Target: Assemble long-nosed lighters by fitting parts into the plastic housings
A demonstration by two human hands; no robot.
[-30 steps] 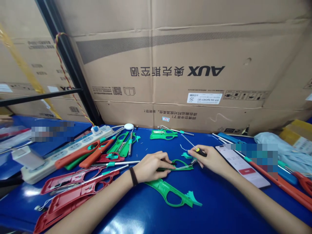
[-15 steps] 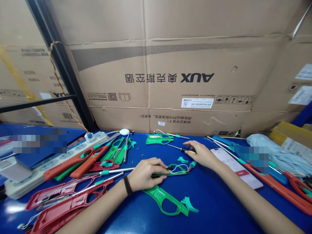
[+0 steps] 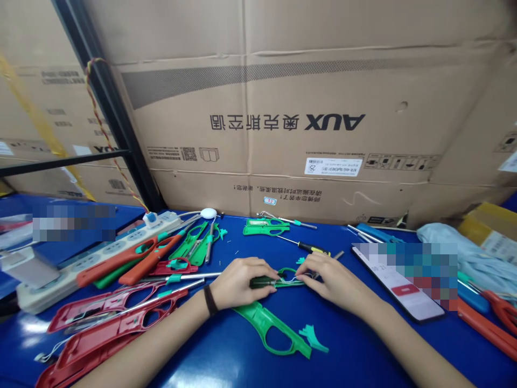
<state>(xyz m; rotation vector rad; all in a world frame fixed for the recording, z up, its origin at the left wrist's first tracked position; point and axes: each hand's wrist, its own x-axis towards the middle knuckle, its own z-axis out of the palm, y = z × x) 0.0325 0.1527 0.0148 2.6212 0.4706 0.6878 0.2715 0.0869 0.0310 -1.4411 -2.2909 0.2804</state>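
Observation:
Near the table's centre, my left hand [image 3: 244, 280] is closed around one end of a green lighter shell half [image 3: 293, 283]. My right hand [image 3: 329, 283] has its thumb and fingers pinched together at the shell's looped handle end, where white wires [image 3: 286, 279] run; what lies between the fingertips is hidden. A metal strip [image 3: 339, 255] sticks out behind the right hand. Beyond it lies a screwdriver [image 3: 309, 247] with a black and yellow handle, untouched. Closer to me are another green shell half [image 3: 278, 333] and a teal trigger piece [image 3: 313, 338].
To the left lie red shell halves [image 3: 109, 334], orange lighters [image 3: 149, 264] and a white power strip [image 3: 133, 237]. More green parts [image 3: 264, 227] lie at the back. On the right are a phone [image 3: 404, 291] and a pale blue cloth [image 3: 448, 248]. A large carton [image 3: 283, 64] stands behind.
My right hand has let go of the screwdriver, leaving it on the table, and moved left and nearer to the wired end of the green shell. My left hand keeps its hold.

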